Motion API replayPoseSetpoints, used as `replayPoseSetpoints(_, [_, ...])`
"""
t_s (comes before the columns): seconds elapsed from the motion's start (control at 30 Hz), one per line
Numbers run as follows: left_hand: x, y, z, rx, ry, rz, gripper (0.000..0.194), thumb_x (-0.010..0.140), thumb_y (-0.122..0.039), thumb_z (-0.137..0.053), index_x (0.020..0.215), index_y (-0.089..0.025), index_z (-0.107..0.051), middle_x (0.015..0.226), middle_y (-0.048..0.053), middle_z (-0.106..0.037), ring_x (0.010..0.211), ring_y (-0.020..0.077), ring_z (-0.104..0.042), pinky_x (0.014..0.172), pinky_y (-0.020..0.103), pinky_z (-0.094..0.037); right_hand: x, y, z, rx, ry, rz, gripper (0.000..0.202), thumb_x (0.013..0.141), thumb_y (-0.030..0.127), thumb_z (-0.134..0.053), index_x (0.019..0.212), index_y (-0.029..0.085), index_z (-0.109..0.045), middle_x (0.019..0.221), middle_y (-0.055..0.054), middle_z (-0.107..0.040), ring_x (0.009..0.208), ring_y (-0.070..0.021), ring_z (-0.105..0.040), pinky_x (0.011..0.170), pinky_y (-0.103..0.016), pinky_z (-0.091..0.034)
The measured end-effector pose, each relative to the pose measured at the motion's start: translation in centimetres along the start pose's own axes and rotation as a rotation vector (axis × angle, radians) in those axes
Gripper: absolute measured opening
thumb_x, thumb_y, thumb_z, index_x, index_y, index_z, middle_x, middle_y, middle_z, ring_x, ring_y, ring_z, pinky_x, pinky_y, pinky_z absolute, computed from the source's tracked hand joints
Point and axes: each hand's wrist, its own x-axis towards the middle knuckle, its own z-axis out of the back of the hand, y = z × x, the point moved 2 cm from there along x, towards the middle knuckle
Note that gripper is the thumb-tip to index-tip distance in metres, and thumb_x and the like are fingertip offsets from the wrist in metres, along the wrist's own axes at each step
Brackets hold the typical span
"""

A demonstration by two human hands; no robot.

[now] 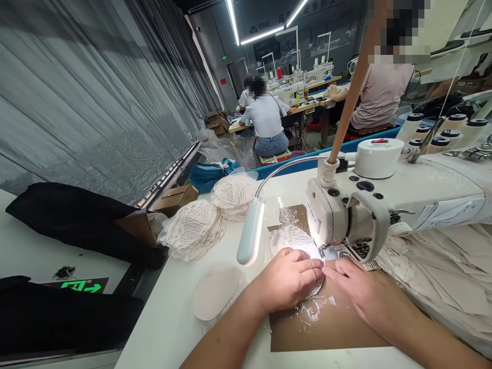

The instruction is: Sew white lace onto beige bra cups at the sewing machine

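A white lace piece [294, 238], rounded like a bra cup, lies under the needle end of a white sewing machine [326, 215]. My left hand [292, 277] presses on it with bent fingers held together, gripping its near part. Fingertips of both hands meet just in front of the presser foot [329, 253]. To the right of the needle, my right hand [355, 282] rests with its fingers stretched out over the brown plate [300, 330], the index fingertip at the lace edge. The contact under my fingers is partly hidden.
Stacks of lace pieces [194, 228] and a smooth beige cup piece [217, 294] lie on the white table [165, 318] at left. A lamp [250, 233] hangs close by. Beige fabric pieces [442, 261] are heaped at right. Co-workers sit beyond, one in white [267, 118].
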Motion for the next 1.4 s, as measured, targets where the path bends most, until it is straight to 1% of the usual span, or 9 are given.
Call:
replayPoseSetpoints(0.17, [0.2,-0.2,-0.3,0.000,-0.034,0.060,0.033,0.097,-0.030,-0.043,0.125,-0.017,-0.056,0.133,0.008,-0.059,0.105,0.0230,-0.054,0.088,0.037,-0.041,0.2,0.1,-0.1,-0.096,-0.033,-0.074,0.052,0.070,0.001,-0.039,0.108,0.020,-0.068,0.077,-0.004,-0.066,0.039,-0.0111,-0.037,0.040,-0.027,-0.021])
replayPoseSetpoints(0.27, [0.4,-0.5,-0.6,0.008,-0.049,0.098,0.037,0.098,-0.033,-0.041,0.127,-0.016,-0.054,0.133,0.008,-0.058,0.104,0.0239,-0.053,0.086,0.038,-0.042,0.3,0.0,-0.2,-0.108,-0.062,-0.113,0.051,0.071,0.001,-0.039,0.107,0.022,-0.069,0.075,-0.003,-0.066,0.037,-0.0106,-0.032,0.039,-0.027,-0.019])
replayPoseSetpoints(0.43, [0.4,-0.7,-0.6,-0.006,-0.062,0.107,0.039,0.095,-0.036,-0.046,0.126,-0.015,-0.055,0.132,0.008,-0.059,0.104,0.0251,-0.053,0.085,0.039,-0.042,0.0,-0.4,-0.3,-0.064,-0.058,-0.114,0.051,0.073,0.002,-0.038,0.110,0.023,-0.067,0.081,-0.003,-0.069,0.038,-0.0112,-0.039,0.039,-0.027,-0.024])
replayPoseSetpoints(0.53, [0.3,-0.5,-0.5,-0.062,-0.088,0.106,0.029,0.091,-0.034,-0.052,0.111,-0.015,-0.062,0.127,0.007,-0.061,0.102,0.0242,-0.054,0.086,0.037,-0.043,-0.6,-0.7,-0.5,0.011,-0.007,-0.098,0.053,0.076,0.003,-0.036,0.117,0.023,-0.063,0.092,-0.005,-0.070,0.046,-0.0121,-0.048,0.043,-0.026,-0.033])
replayPoseSetpoints(0.63, [0.1,-0.4,-0.6,-0.135,-0.135,0.109,0.018,0.088,-0.032,-0.057,0.093,-0.016,-0.064,0.120,0.007,-0.063,0.099,0.0227,-0.055,0.086,0.036,-0.043,-1.2,-0.8,-0.7,0.093,0.025,-0.103,0.047,0.082,0.006,-0.035,0.116,0.024,-0.062,0.086,-0.005,-0.067,0.062,-0.0166,-0.058,0.053,-0.027,-0.041])
replayPoseSetpoints(0.8, [0.1,-0.3,-0.9,-0.172,-0.175,0.113,0.014,0.087,-0.028,-0.058,0.080,-0.015,-0.061,0.099,0.007,-0.065,0.090,0.0195,-0.056,0.081,0.032,-0.043,-1.5,-0.5,-0.7,0.212,0.049,-0.056,0.042,0.085,0.007,-0.037,0.111,0.025,-0.064,0.081,-0.004,-0.061,0.067,-0.0176,-0.057,0.059,-0.028,-0.041])
replayPoseSetpoints(0.97, [0.2,-0.4,-0.9,-0.127,-0.154,0.123,0.019,0.089,-0.027,-0.054,0.076,-0.015,-0.061,0.085,0.007,-0.062,0.081,0.0181,-0.054,0.074,0.030,-0.043,-1.5,-0.4,-0.6,0.238,0.063,0.013,0.042,0.082,0.004,-0.039,0.110,0.024,-0.064,0.077,-0.003,-0.057,0.067,-0.0171,-0.053,0.058,-0.028,-0.036])
replayPoseSetpoints(1.23, [0.2,-0.3,-0.9,-0.134,-0.160,0.127,0.020,0.090,-0.025,-0.053,0.077,-0.014,-0.062,0.082,0.006,-0.061,0.079,0.0174,-0.052,0.072,0.030,-0.041,-1.4,-0.6,-0.1,0.265,0.107,0.052,0.041,0.076,0.002,-0.043,0.104,0.025,-0.063,0.077,-0.002,-0.054,0.069,-0.0173,-0.050,0.058,-0.028,-0.031])
replayPoseSetpoints(1.4, [0.1,-0.5,-0.9,-0.149,-0.174,0.062,0.021,0.095,-0.029,-0.051,0.092,-0.018,-0.069,0.086,0.004,-0.062,0.083,0.0169,-0.052,0.076,0.031,-0.039,-1.4,-0.4,0.1,0.297,0.098,0.039,0.035,0.081,0.004,-0.043,0.102,0.025,-0.062,0.076,-0.002,-0.053,0.066,-0.0165,-0.049,0.059,-0.028,-0.032])
